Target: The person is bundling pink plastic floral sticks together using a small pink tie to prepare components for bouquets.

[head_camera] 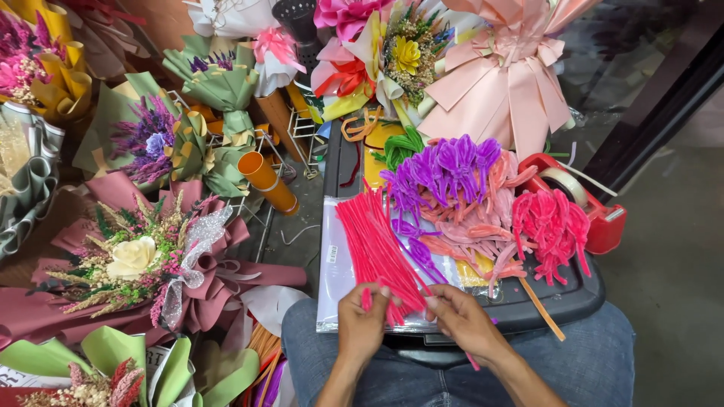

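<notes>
Pink pipe cleaners (375,245) fan across my lap tray (562,298); both hands, left (362,320) and right (464,320), pinch their ends (sorting, seemingly); separating one needs a steady grip.

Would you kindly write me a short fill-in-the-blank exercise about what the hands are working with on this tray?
1. Both the left hand and the right hand grip the near ends of a bundle of ____ pipe cleaners.
2. The twisted pieces at the far middle of the black tray are ____ in colour.
3. The red tape dispenser sits at the tray's ____ edge.
4. The tray rests on the person's ____.

Missing words: pink; purple; right; lap
</notes>
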